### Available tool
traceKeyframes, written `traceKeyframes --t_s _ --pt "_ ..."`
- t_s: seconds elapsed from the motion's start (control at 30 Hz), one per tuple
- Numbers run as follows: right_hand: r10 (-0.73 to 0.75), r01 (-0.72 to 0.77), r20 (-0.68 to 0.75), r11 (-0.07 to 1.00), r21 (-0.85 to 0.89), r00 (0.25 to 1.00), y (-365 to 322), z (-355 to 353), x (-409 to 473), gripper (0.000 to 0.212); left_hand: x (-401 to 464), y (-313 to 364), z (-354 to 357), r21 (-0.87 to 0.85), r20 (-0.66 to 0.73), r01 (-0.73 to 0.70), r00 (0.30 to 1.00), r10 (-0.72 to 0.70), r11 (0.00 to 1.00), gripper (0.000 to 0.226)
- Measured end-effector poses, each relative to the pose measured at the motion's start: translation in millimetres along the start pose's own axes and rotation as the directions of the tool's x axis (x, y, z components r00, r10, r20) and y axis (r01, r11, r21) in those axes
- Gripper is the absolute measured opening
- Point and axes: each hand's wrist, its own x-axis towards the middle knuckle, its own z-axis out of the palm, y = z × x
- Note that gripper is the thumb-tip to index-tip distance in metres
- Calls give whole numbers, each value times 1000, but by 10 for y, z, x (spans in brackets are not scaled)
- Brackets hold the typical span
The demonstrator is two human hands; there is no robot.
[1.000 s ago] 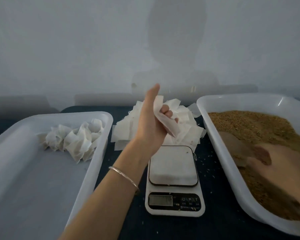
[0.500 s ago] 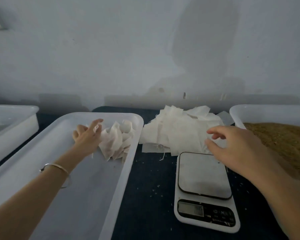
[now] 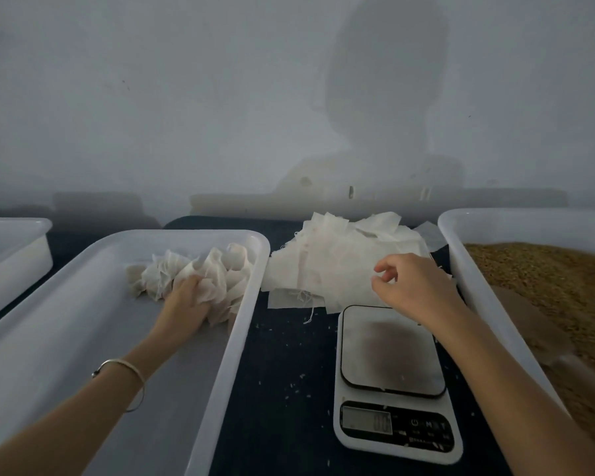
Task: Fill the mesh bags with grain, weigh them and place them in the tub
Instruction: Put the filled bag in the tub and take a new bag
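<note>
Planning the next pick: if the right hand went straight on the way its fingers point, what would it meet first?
Most likely the pile of empty mesh bags; the right hand hovers at its near edge, though height is unclear.

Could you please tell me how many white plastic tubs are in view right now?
3: one white plastic tub at far left, cut off; one holding filled bags; one at right holding grain. Others may lie out of frame.
</note>
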Motion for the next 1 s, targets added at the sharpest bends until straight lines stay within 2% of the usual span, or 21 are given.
traceKeyframes --t_s 0.03,0.1,0.17,0.23,0.3,0.37,0.4,0.43,0.5,0.57,0.63,0.67,0.77,0.87,0.93,1.0 --pt "7 -6 21 1000 -3 1000 10 27 33 35 -13 -24 -36 -89 -18 -3 1000 1 996 5" --pt "18 -16 63 1000 -27 998 25 86 119 39 -26 -66 -92 -243 -28 31 999 -39 970 6" --pt "19 -12 96 998 -70 995 40 162 225 43 -33 -63 -106 -304 7 79 997 -81 949 8" --pt "26 -13 117 993 -115 993 49 261 319 50 -29 -2 -79 -183 61 99 994 -89 978 24" --pt "54 -31 137 986 -163 989 50 388 388 59 17 115 -54 82 114 144 982 -153 986 61" --pt "78 -55 112 980 -193 991 53 506 429 59 37 377 -81 316 136 191 960 -243 929 85" --pt "77 -63 70 980 -190 995 65 553 442 54 44 547 -112 375 141 170 961 -238 911 92" --pt "62 -58 18 983 -175 998 84 585 452 46 43 726 -135 383 138 110 975 -175 917 94" --pt "23 -34 -97 993 -117 995 128 597 463 27 27 1096 -165 297 64 -91 995 75 950 86" --pt "14 -23 -188 999 -45 982 175 560 466 20 -27 1487 -161 158 -83 -286 950 301 945 69" --pt "14 1 -242 998 63 970 195 478 473 20 -71 1864 -90 -25 -160 -392 910 383 920 57" --pt "24 22 -281 987 158 959 179 410 470 19 -97 2026 -25 -117 -149 -405 910 387 907 54" --pt "136 96 -416 866 490 899 71 124 381 8 -186 2365 207 -315 18 -286 952 307 905 57" --pt "295 141 -363 572 808 884 -25 -175 111 8 -249 2528 371 -504 205 23 974 94 863 73" --pt "317 183 -329 412 893 890 -33 -332 -130 10 -346 2558 435 -648 302 218 953 -17 729 77" --pt "291 212 -292 277 937 911 -13 -427 -360 13 -516 2504 553 -736 413 366 910 -51 569 82"
